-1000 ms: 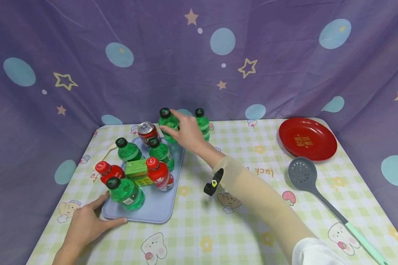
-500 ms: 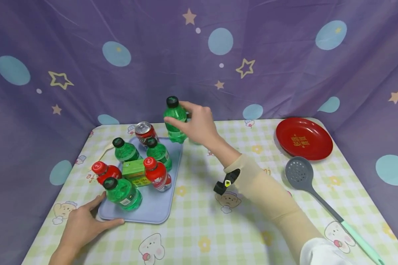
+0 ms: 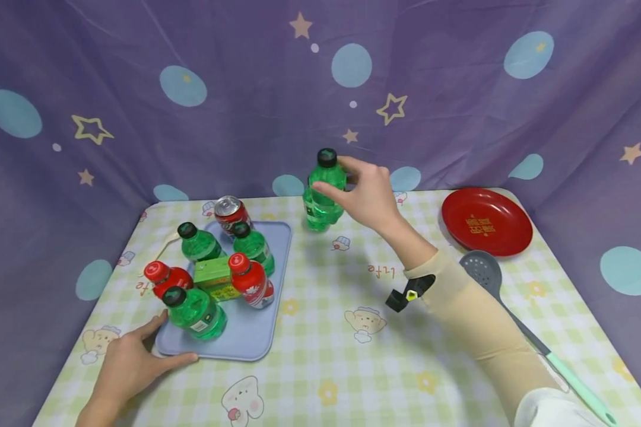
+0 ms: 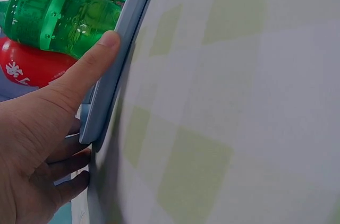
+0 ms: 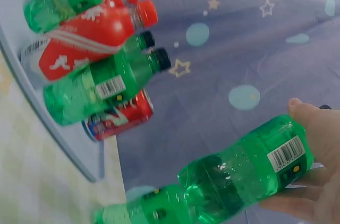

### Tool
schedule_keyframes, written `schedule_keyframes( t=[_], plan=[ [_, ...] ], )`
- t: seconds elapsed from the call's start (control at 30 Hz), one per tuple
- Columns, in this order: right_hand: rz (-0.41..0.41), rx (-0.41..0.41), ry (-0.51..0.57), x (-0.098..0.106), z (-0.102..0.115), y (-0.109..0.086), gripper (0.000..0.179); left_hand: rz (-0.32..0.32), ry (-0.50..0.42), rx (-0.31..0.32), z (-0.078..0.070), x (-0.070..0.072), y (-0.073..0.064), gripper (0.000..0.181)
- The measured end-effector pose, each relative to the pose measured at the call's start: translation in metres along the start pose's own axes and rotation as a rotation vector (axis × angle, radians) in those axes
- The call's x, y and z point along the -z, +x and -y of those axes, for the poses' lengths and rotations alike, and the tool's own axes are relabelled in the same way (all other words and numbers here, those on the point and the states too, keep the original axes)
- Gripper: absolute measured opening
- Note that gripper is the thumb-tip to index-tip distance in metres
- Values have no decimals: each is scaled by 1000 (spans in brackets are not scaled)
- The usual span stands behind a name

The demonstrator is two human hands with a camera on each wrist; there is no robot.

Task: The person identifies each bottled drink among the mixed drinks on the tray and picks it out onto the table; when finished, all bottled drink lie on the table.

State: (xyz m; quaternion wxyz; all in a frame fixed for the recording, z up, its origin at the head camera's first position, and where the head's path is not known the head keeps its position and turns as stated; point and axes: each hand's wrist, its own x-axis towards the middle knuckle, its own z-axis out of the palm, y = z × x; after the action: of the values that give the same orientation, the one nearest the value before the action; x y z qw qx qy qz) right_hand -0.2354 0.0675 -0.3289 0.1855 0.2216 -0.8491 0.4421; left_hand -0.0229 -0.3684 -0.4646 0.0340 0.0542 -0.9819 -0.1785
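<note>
In the head view, my right hand (image 3: 371, 193) grips a green soda bottle (image 3: 328, 172) with a black cap, raised and upright. Its thumb and fingers wrap the bottle's sides, as the right wrist view also shows. A second green bottle (image 3: 311, 218) stands on the table just behind, partly covered by the held one. At the near left corner of the blue-grey tray (image 3: 248, 335), my left hand (image 3: 130, 365) holds the rim, thumb along the near edge and fingers at the left side. A green bottle (image 4: 79, 19) on the tray stands close to that thumb.
The tray also carries red-capped bottles (image 3: 251, 281), a green drink carton (image 3: 213, 276), other green bottles (image 3: 253, 246) and a soda can (image 3: 231, 214). A pale utensil (image 3: 168, 243) lies left of it. At right are a red plate (image 3: 486, 222) and a slotted spatula (image 3: 529, 332).
My right hand has lifted the green bottle off the tray's far right part and carried it rightward, in front of the standing bottle. My left hand stays at the tray corner.
</note>
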Motion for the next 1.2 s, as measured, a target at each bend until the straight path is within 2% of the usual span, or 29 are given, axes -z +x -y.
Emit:
schedule_keyframes(
  t=[0.17,0.33,0.57,0.8,0.97,1.2],
  plan=[
    [2,-88,-20,9,-17,0,70,-5,-3,-2,1,-1,-1,123],
    [6,-142,-27,11,-36,-1,73,-22,-14,-18,2,-1,-1,122],
    [12,-183,-44,3,-59,-2,73,-17,-17,-8,3,-1,-2,122],
    [34,-267,-68,-7,-79,-4,78,10,-14,22,2,0,-1,125],
    [35,-271,-74,-14,-89,-5,77,22,-12,35,-1,1,-1,127],
    [45,-276,-68,-24,-95,-4,76,-9,-24,17,0,0,-3,125]
  ],
)
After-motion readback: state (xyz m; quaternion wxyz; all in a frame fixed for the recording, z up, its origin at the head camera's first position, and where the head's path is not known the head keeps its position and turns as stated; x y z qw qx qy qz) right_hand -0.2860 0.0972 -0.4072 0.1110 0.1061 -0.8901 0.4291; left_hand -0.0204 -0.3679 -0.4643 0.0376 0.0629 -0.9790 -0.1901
